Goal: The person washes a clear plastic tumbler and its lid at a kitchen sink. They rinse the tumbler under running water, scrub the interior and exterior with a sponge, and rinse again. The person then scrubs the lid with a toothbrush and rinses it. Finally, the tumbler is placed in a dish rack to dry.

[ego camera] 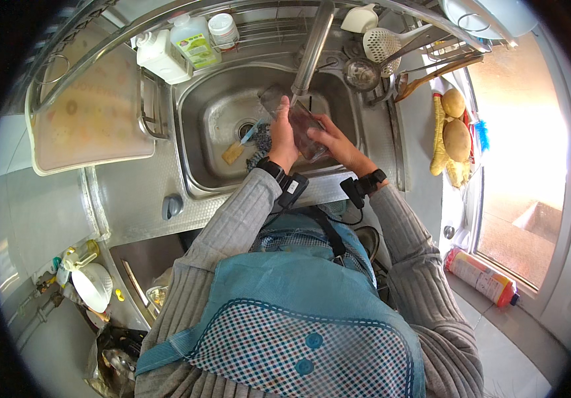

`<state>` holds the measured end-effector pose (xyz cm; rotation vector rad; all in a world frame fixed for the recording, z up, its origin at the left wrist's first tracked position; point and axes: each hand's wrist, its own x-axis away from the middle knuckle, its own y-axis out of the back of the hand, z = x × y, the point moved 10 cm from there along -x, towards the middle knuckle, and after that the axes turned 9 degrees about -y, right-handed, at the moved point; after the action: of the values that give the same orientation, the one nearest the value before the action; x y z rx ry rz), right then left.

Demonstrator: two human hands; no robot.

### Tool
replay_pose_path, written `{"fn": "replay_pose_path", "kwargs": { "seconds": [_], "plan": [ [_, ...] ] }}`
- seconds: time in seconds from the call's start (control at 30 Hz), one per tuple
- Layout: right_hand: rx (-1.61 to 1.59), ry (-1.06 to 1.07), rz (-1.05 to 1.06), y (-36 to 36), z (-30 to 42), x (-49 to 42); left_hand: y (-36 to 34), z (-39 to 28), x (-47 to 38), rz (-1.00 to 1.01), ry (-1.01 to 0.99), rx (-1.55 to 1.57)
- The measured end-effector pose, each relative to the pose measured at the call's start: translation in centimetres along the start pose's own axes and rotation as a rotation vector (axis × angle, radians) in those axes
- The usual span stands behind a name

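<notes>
A dark, translucent rectangular container (301, 124) is held tilted between my two hands over the stainless steel sink (205, 114). My left hand (284, 132) grips its near left side, thumb along the top. My right hand (337, 142) holds its lower right end. The metal faucet spout (312, 54) hangs directly above the container; whether water runs is hard to tell. Beside my left hand, on the sink bottom, lie a yellowish sponge (233, 152), a light blue-handled thing (251, 132) and a dark patterned scrubber or cloth (264, 138).
Bottles (193, 42) and a white jar (223, 31) stand behind the sink. A ladle (361, 74), a skimmer (382, 45) and a wooden utensil (439, 74) are at the right. Potatoes (457, 139) lie farther right. A cutting board (91, 119) leans left.
</notes>
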<state>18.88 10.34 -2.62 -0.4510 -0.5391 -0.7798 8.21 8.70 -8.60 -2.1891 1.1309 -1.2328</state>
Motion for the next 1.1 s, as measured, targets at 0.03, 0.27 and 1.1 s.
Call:
{"fn": "replay_pose_path", "kwargs": {
  "seconds": [0.03, 0.27, 1.1],
  "plan": [
    [-0.102, -0.043, 0.008, 0.1, -0.7, -0.4, -0.1, -0.3, 0.0, -0.015, -0.032, 0.008],
    [-0.273, -0.114, -0.144, 0.2, -2.2, -4.8, 0.9, -3.4, 1.6, -0.137, -0.433, -0.175],
    [-0.177, -0.071, 0.027, -1.4, -1.3, -3.9, -2.0, -5.0, 3.7, 0.219, -0.567, -0.501]
  ]
}}
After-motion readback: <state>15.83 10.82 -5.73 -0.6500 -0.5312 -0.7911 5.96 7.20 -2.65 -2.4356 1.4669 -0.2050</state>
